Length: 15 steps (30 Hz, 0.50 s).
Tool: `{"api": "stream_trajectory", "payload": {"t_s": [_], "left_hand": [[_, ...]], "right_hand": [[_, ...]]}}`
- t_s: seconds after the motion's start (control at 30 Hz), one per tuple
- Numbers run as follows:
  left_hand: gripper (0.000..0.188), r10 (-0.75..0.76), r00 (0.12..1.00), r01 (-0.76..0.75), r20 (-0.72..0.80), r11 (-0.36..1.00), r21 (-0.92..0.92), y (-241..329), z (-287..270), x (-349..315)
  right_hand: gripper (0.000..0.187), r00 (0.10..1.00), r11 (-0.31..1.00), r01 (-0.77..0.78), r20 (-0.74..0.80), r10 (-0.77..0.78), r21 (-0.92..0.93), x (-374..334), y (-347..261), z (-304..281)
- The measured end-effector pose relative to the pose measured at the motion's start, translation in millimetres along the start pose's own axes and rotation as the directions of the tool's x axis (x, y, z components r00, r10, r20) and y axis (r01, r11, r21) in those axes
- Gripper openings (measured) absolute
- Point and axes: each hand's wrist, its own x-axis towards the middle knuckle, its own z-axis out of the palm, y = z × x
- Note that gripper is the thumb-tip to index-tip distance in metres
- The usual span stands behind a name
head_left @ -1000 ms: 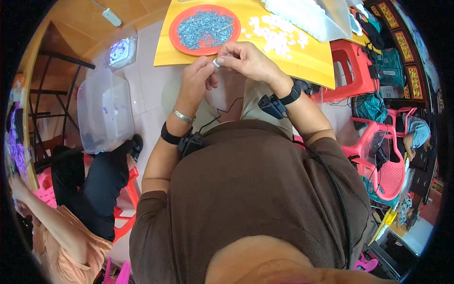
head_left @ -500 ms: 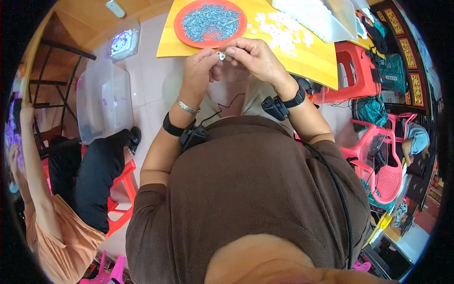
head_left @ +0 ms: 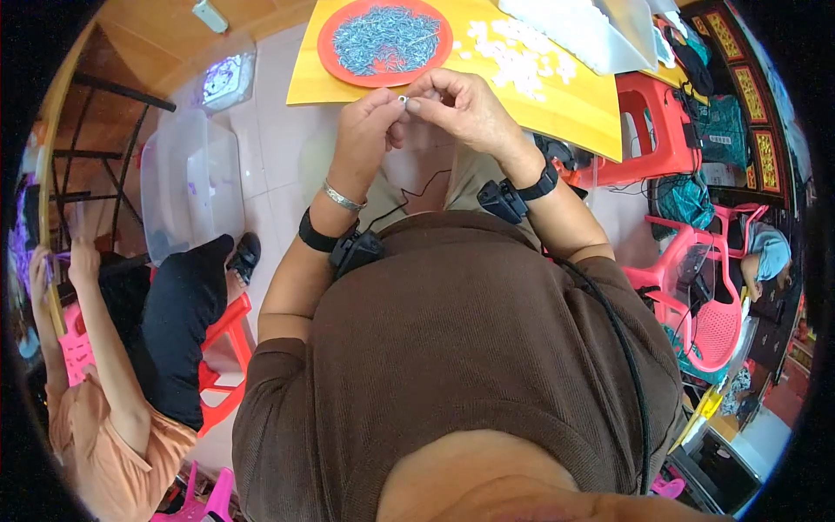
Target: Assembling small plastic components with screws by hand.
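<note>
Just off the near edge of the yellow table [head_left: 565, 122], my two hands meet at the fingertips. My left hand [head_left: 367, 126] is closed, pinching a small white plastic cable clip [head_left: 403, 99] between thumb and forefinger. From the other side my right hand [head_left: 474, 109] is also closed, its thumb and fingers pressed at the clip. A nail between these fingers cannot be made out. Just beyond my hands lies a red round plate [head_left: 328, 65] heaped with grey metal nails [head_left: 383, 39]. Many loose white clips [head_left: 519, 65] are scattered to its right.
A clear plastic bin [head_left: 639, 35] holding white pieces stands at the table's far right. Red stools [head_left: 657, 130] and a pink chair [head_left: 718, 335] are to the right. An empty clear tub [head_left: 196, 174] and a seated person [head_left: 122, 435] are to the left.
My fingers have closed in further round the clip, and less of it shows. At the left, the other person's arms have come down and their hands have drawn together.
</note>
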Motion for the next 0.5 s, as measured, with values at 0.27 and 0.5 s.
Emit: {"api": "stream_trajectory", "payload": {"t_s": [0.27, 0.5], "left_hand": [[0.024, -0.061, 0.989, 0.071, 0.135, 0.995, -0.076, -11.9, -6.0, 0.1], [0.021, -0.1, 0.984, 0.104, 0.15, 0.994, -0.019, -14.3, -10.0, 0.9]], "right_hand": [[0.013, 0.999, 0.998, 0.032, -0.003, -0.032, -0.054, -2.4, 2.4, 0.4], [0.01, 0.997, 0.983, 0.052, -0.042, -0.06, -0.177, -5.2, -1.8, 2.6]]}}
